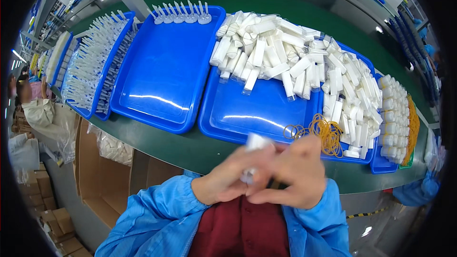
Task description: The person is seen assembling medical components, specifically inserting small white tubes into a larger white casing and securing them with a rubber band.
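My left hand (235,173) is closed around a small bundle in front of my chest. A blurred white piece (258,142) sticks out at its top, and a clear plastic part (247,176) shows lower between the fingers. Close against it, my right hand (302,173) has its fingers bent and pressed toward the bundle; motion smears them, and what they pinch is hidden. Just beyond my right hand, amber rubber bands (326,135) lie loose on the tray edge. White blocks in clear wrapping (281,50) are heaped over the blue trays (257,109) behind.
Left of these, a blue tray (162,76) has several clear nozzle-like parts (183,14) standing along its far edge. More such parts (90,71) fill trays farther left. White rolls (394,119) stand at the right. Cardboard boxes (102,176) are below the green table (185,150); another person (35,102) is far left.
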### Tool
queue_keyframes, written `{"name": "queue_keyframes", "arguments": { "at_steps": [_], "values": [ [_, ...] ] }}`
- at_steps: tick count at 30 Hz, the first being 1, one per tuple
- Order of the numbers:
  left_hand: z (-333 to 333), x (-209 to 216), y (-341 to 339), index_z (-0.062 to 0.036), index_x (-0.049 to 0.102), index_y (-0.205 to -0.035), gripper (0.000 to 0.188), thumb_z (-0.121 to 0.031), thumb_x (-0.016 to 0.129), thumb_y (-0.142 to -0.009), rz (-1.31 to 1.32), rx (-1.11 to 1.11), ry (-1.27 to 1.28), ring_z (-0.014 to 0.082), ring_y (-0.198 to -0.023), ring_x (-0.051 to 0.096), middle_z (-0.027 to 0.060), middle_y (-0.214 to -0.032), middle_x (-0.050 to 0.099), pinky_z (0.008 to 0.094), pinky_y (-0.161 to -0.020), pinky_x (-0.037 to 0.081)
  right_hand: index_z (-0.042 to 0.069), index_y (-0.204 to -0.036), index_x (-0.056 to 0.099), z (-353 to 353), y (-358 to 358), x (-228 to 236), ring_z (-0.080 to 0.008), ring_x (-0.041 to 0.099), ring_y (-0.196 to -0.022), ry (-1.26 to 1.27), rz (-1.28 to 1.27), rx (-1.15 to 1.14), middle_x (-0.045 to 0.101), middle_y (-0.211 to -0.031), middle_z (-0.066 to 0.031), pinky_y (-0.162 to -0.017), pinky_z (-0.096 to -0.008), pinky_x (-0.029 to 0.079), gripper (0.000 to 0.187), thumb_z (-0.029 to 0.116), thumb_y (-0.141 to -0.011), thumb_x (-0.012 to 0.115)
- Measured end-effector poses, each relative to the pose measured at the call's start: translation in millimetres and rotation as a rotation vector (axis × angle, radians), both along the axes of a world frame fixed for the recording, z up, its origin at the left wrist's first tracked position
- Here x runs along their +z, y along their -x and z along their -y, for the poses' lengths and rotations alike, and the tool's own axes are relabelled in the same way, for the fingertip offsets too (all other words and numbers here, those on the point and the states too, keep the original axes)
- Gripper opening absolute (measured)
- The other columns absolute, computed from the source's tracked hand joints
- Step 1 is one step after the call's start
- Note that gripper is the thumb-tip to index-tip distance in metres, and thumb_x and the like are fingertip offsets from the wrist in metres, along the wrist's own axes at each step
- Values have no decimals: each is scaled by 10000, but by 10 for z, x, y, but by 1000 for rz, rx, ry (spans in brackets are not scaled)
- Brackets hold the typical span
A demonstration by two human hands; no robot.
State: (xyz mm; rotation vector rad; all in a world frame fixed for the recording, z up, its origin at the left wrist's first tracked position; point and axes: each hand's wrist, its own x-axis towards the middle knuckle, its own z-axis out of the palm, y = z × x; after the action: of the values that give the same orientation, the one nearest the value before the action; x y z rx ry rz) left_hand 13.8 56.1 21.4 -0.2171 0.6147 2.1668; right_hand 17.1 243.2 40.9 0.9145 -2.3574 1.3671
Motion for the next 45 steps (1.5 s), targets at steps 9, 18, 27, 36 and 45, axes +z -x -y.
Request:
{"name": "queue_keyframes", "arguments": {
  "at_steps": [9, 18, 27, 36, 45],
  "values": [
    [36, -4, 211, -63, 169, -1599, 1138, -295, 899, -758, -1238, 101, 988, 243, -931, 722, 167, -1003, 724, 345, -826, 556, 18, -1467, 477, -120, 82, -250, -200, 525, -968, 74, 269, 24, 631, -1301, -100, -878, -330, 386, 1013, 456, -657, 898],
    [-18, -81, 292, -26, 123, -1597, 1196, -238, 896, -710, -1516, 45, 943, 320, -892, 730, 184, -980, 725, 386, -791, 566, 25, -1317, 571, -28, -31, -150, -224, 526, -862, 303, 426, -15, 617, -1032, -89, -814, -326, 440, 707, 241, -720, 883],
    [-106, 26, 237, -84, 131, -1613, 1075, -47, 748, -733, -1060, -168, 647, 273, -1065, 679, 156, -1195, 660, 392, -920, 532, 49, -1032, 606, -31, -111, -30, -300, 608, -818, 144, 163, -151, 585, -963, -119, -705, -383, 516, 352, 108, -748, 807],
    [-311, 73, 280, -1, 212, -1570, 886, -688, 209, -1011, -299, -190, 152, 299, -1386, 449, 205, -1550, 385, 440, -1149, 378, 39, -1089, 598, 95, -309, -150, -288, 590, -1042, -135, -3, -382, 584, -1128, -133, -827, -392, 513, 391, 203, -766, 746],
    [-469, 21, 187, 24, 329, -1518, 858, -666, 337, -1009, -769, 74, 388, 312, -1439, 372, 183, -1544, 399, 447, -1164, 315, 49, -1149, 589, -618, -606, 32, -302, 625, -1000, 171, 130, -667, 620, -1085, -141, -892, -395, 505, 397, 121, -792, 746]
  ]
}}
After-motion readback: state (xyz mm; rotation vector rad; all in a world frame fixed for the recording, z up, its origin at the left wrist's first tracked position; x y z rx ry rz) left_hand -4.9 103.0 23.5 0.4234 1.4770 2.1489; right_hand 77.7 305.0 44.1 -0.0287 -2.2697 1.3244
